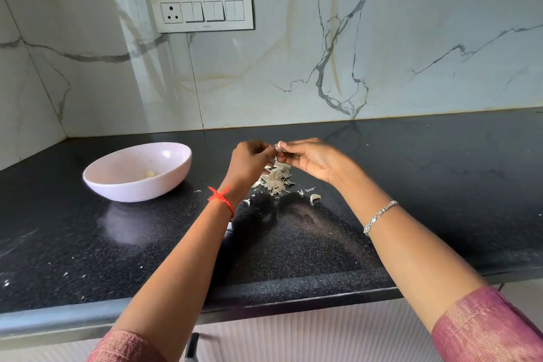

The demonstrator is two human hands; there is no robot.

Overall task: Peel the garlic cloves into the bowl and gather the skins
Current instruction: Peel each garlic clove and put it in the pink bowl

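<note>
A garlic clove (279, 146) sits just above the middle of the frame, pinched between the curled fingertips of the left hand (249, 161) and the right hand (313, 160). Directly below lies a heap of skins (276, 177), with a loose clove (315, 199) just to its lower right. Left of centre, a pink bowl (133, 189) holds a peeled clove (150, 174) on the black countertop (440, 185).
</note>
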